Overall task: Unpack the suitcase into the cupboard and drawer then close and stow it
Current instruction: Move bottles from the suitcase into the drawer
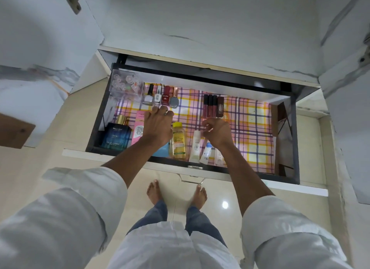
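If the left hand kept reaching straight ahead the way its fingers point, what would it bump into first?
Most likely the row of nail polish bottles just beyond the left hand; its fingertips look almost at their bases, nearest the clear and dark red ones, though depth is hard to judge.

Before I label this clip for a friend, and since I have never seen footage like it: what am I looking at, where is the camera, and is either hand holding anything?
There is no machine here. A person wears one camera on the head, looking down past white sleeves at their own arms and bare feet.

Below is an open drawer lined with checked paper. In it lie a clear box, a row of nail polish bottles, dark lipsticks, a blue perfume bottle, a pink tube, a yellow bottle and some white tubes.

The left hand reaches toward the nail polishes, fingers fairly straight. The right hand has curled fingers; whether it holds anything is unclear.
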